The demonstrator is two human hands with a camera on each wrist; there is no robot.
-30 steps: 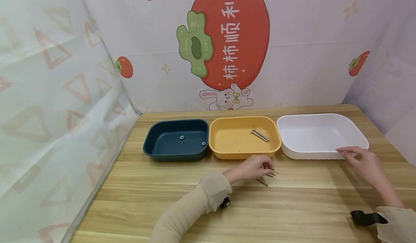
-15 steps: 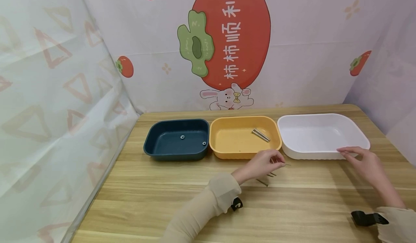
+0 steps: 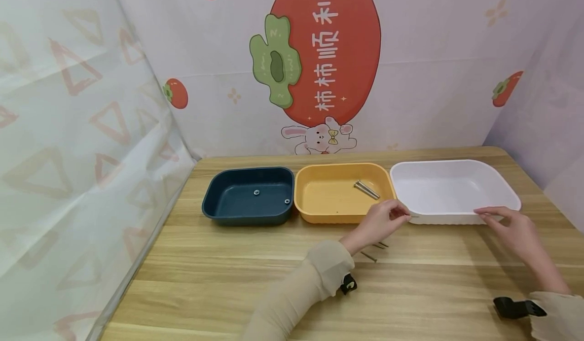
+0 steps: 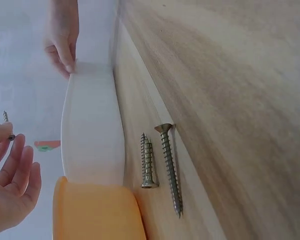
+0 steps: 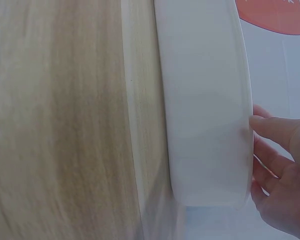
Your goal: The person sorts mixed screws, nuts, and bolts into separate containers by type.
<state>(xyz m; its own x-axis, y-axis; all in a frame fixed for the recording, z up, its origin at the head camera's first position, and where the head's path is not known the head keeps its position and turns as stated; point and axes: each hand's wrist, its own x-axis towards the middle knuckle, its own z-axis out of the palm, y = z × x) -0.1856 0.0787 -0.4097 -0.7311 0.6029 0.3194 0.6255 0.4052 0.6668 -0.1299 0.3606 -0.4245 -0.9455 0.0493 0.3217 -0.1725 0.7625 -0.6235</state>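
Note:
My left hand (image 3: 379, 222) pinches a small screw (image 4: 5, 117) between thumb and fingertips. It hovers at the near side of the trays, where the yellow tray (image 3: 330, 219) meets the white tray (image 3: 442, 220). On the white tray's near rim, toward its right end, my right hand (image 3: 513, 229) grips the edge, its thumb outside and its other fingers partly hidden behind the rim. Below the left hand, several screws lie on the table: a longer screw (image 4: 171, 170) and a pair of shorter screws (image 4: 147, 162) side by side.
Two long bolts (image 3: 366, 189) lie in the yellow tray. Left of it stands a dark blue tray (image 3: 246, 221) containing two nuts (image 3: 256, 192). All three trays stand in a row on the wooden table (image 3: 205, 280), before a printed cloth backdrop (image 3: 410, 103).
My left hand has lifted a screw from the group on the table and carried it up and right toward the white tray. My right hand stays on the rim.

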